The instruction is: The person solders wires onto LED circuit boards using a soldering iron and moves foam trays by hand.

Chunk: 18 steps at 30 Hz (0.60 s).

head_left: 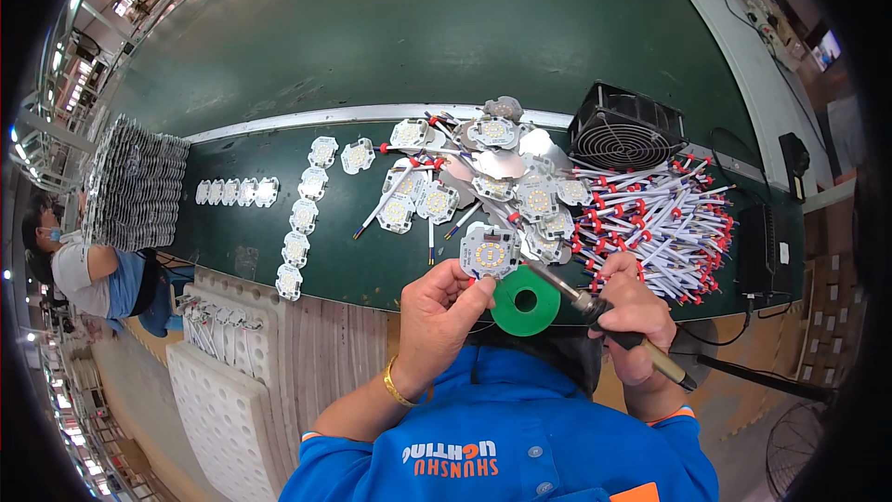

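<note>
Pinched between the thumb and fingers of my left hand [444, 302] is a round silver LED board [489, 249] with yellow LEDs in a ring. My right hand [636, 316] grips a soldering iron [589, 303], its metal shaft pointing up and left toward that board. Whether the tip touches the board I cannot tell. Just below the board, a green ring-shaped roll [526, 300] lies at the bench edge. Beyond my hands is a loose heap of LED boards [492, 133], some with white cables on them. To its right lies a pile of white cables [664, 228] with red rings.
A black fan [626, 125] stands behind the cables. Several boards [303, 217] form a column left of the heap, near a short row [238, 191]. Tall stacked boards [137, 184] stand at far left. White perforated foam trays [223, 409] and a seated person [88, 270] are beyond.
</note>
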{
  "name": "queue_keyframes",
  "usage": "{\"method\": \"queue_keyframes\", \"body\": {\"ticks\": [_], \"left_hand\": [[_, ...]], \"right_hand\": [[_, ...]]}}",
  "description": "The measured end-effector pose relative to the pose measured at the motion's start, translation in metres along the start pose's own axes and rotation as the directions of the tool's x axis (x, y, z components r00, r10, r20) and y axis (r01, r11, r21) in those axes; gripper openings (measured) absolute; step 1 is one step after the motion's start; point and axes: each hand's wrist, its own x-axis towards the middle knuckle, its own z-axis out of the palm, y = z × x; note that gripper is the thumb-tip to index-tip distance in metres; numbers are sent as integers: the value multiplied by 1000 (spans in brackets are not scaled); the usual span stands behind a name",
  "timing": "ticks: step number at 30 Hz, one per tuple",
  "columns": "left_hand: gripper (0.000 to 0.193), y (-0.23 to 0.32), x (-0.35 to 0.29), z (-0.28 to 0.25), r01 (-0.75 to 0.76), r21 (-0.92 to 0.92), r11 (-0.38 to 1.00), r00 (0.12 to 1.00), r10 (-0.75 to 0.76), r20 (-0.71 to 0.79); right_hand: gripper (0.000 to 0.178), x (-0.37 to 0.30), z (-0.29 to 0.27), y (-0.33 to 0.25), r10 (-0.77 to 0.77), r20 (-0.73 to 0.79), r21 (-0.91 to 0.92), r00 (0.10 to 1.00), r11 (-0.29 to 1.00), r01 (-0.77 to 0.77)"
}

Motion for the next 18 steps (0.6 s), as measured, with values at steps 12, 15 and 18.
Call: {"method": "queue_keyframes", "body": {"ticks": [12, 15, 18], "left_hand": [[6, 3, 0, 5, -14, 4, 1000, 1000, 14, -3], [6, 3, 0, 5, -15, 4, 1000, 1000, 15, -2], [7, 3, 0, 4, -8, 1, 1000, 1000, 8, 2]], "right_hand": [[26, -1, -1, -2, 29, 108, -131, 994, 991, -15], [28, -1, 0, -2, 39, 128, -127, 991, 992, -23], [28, -2, 1, 0, 52, 110, -122, 993, 992, -38]]}}
